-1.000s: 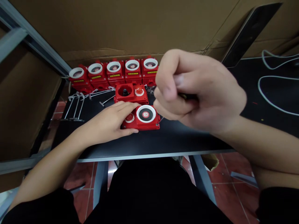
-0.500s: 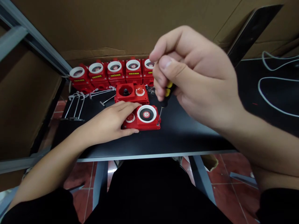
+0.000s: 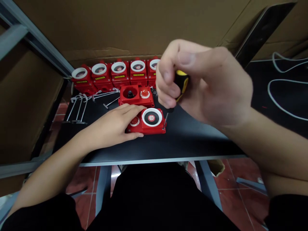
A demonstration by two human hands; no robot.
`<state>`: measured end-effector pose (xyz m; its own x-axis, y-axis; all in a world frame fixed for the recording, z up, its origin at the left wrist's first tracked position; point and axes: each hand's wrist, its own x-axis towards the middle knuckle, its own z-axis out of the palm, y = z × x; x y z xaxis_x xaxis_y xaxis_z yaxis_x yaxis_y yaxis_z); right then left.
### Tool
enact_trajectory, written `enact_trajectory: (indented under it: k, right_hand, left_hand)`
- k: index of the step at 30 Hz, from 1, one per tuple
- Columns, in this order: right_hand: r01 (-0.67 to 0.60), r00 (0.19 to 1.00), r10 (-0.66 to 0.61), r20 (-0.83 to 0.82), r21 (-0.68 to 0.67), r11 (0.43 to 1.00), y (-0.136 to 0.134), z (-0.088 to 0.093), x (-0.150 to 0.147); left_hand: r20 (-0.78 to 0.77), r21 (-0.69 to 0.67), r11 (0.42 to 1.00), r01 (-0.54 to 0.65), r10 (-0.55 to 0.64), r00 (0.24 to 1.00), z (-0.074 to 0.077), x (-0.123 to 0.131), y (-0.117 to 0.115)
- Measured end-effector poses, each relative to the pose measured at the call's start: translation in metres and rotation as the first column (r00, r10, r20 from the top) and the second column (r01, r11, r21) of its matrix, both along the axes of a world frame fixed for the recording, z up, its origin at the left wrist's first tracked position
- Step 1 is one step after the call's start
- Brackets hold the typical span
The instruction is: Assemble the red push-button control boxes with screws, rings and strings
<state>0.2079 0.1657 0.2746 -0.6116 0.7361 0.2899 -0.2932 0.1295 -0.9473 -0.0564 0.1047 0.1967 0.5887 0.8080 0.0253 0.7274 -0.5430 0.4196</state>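
A red alarm housing (image 3: 152,130) with a white-ringed round sounder lies flat near the front of the black table. My left hand (image 3: 113,123) grips its left end, thumb along the front edge and fingers over the back, partly covering the small red lamp. Above and to the right, my right hand (image 3: 204,80) is wrapped round the yellow and black handle of a screwdriver (image 3: 182,84). The screwdriver's thin shaft slants down to the screw at the housing's front right corner. Right behind sits another red housing (image 3: 136,100) with an open round socket and a lamp.
Several finished-looking red alarm units (image 3: 118,76) stand in a row along the cardboard wall (image 3: 115,29). T-shaped metal rods (image 3: 78,110) with white ties lie at the left. Small dark screws (image 3: 155,92) are heaped behind. A white cable (image 3: 276,106) loops at the right.
My right hand has turned on the screwdriver handle, with the thumb now raised and the palm more open to view. My left hand and the housing stay nearly where they were.
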Motion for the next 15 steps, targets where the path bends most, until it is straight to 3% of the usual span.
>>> enact_trajectory:
  k: [3,5,7,9,11,13,15]
  right_hand:
    - [0.152,0.987,-0.154,-0.043,-0.048,0.987,-0.011,-0.005,-0.009]
    - [0.131,0.991,-0.132,-0.034,-0.038,0.991,-0.017,0.001,-0.005]
    - [-0.059,0.997,0.060,0.047,-0.015,0.998,-0.018,0.011,0.003]
    - [-0.344,0.920,0.348,0.182,-0.056,0.937,-0.015,0.021,0.012]
    - [-0.475,0.842,0.479,0.249,-0.082,0.876,-0.010,0.026,0.018]
    - [-0.452,0.856,0.447,0.259,-0.043,0.891,-0.006,0.024,0.018]
    - [-0.324,0.923,0.305,0.235,0.045,0.945,-0.006,0.017,0.014]
  left_hand:
    - [0.003,0.008,1.000,0.003,-0.003,1.000,0.000,0.000,0.000]
    - [0.014,0.006,1.000,0.011,-0.011,1.000,0.000,0.000,0.000]
    - [0.027,-0.003,1.000,0.022,-0.022,0.999,0.001,0.000,0.000]
    - [0.034,-0.007,1.000,0.025,-0.025,0.999,0.001,0.000,0.000]
    - [0.035,-0.006,1.000,0.020,-0.020,0.999,0.001,0.000,0.000]
    - [0.030,-0.011,1.000,0.019,-0.019,0.999,0.001,0.000,0.000]
    - [0.021,-0.018,0.999,0.030,-0.030,0.999,0.001,0.000,0.000]
